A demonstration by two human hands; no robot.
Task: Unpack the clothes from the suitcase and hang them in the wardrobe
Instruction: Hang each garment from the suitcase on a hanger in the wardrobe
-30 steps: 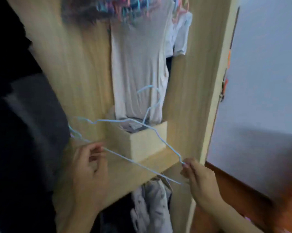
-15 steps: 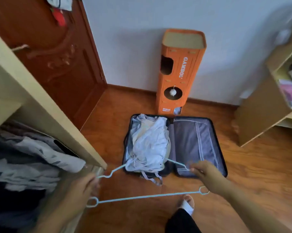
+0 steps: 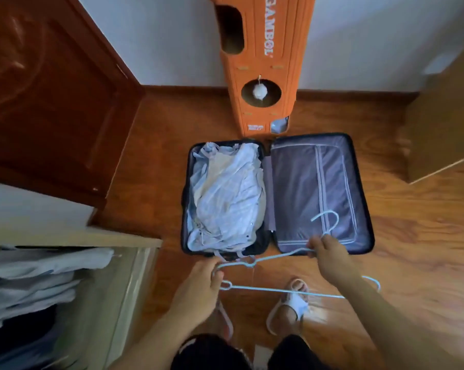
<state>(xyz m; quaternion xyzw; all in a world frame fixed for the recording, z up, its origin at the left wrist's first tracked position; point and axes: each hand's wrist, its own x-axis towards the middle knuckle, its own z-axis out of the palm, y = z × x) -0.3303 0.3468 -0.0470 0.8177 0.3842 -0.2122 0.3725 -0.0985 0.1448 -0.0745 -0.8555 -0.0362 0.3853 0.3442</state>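
A dark suitcase [image 3: 361,188] lies open on the wooden floor ahead of me. Its left half holds a heap of pale blue and white clothes [image 3: 225,193]; its right half shows only grey lining. A light blue wire hanger [image 3: 276,290] is stretched between my hands over the floor in front of the suitcase. My left hand [image 3: 198,287] grips its left end. My right hand [image 3: 329,259] pinches it near the hook, which curls over the lining. The wardrobe [image 3: 129,237] stands at the lower left with folded clothes inside.
An orange cardboard tower [image 3: 265,62] stands against the white wall just behind the suitcase. A dark red door [image 3: 52,102] fills the upper left. A light wooden cabinet [image 3: 444,129] stands at the right. My feet in white slippers [image 3: 292,303] are below the hanger.
My view swung from the wardrobe's inside down to the suitcase on the floor. Both hands kept hold of the blue hanger and now carry it lower, closer to the suitcase.
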